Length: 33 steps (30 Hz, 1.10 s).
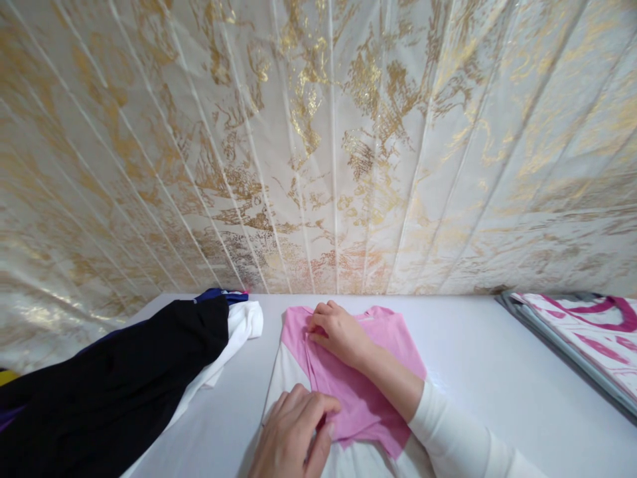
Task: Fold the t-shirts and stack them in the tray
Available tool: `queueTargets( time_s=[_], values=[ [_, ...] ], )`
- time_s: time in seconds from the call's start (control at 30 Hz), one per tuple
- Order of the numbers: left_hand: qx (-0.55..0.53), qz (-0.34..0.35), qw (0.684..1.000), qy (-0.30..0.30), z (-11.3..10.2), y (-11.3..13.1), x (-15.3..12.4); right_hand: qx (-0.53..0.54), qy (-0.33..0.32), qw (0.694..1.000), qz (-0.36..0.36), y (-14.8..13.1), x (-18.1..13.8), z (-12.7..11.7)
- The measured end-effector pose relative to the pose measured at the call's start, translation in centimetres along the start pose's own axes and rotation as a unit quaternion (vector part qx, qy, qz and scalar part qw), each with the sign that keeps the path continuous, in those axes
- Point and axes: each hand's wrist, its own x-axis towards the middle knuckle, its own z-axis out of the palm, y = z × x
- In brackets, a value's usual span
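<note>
A pink and white shirt (368, 392) lies in front of me, with a pink part folded across its white body. My right hand (341, 335) reaches over from the right in a white sleeve. Its fingers are curled and pinched on the pink cloth near the upper left of the shirt. Lower down, my left hand (298, 431) rests at the shirt's left side. Its fingers are bent, with thumb and index finger apart, touching the edge of the pink fold. The shirt's bottom end runs out of view.
A heap of clothes, with a black garment (124, 378) over a white one (246, 325) and a blue one (213, 293), lies left. Folded clothes (587, 332), white and pink on top of grey, are stacked right. The white table (472, 352) meets a gold-patterned curtain (328, 166) behind.
</note>
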Motion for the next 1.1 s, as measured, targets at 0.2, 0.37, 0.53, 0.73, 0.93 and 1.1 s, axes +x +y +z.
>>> queueTargets(
  time_s=[0.2, 0.37, 0.53, 0.73, 0.93, 1.1],
  values=[
    [-0.032, -0.043, 0.998, 0.028, 0.7, -0.1, -0.2, 0.017, 0.062, 0.997, 0.052, -0.2, -0.1, -0.3],
    [-0.039, -0.021, 0.996, 0.072, 0.4, -0.1, -0.2, 0.055, 0.083, 0.992, 0.072, 0.6, -0.2, 0.0],
    [0.017, -0.020, 0.998, 0.053, 0.3, 0.1, -0.1, 0.085, 0.067, 0.992, 0.067, 1.2, -0.3, 0.5],
    [0.113, 0.003, 0.994, -0.011, -0.2, 0.2, 0.3, 0.097, 0.043, 0.993, 0.045, 1.4, -0.2, 0.1],
    [0.136, -0.003, 0.991, -0.004, -1.6, 1.1, 0.8, 0.061, 0.055, 0.995, 0.053, 1.8, -2.8, -3.7],
    [0.099, 0.033, 0.991, -0.087, -0.8, 2.1, 3.6, -0.045, 0.098, 0.993, 0.053, 3.0, -8.6, -4.4]
  ],
)
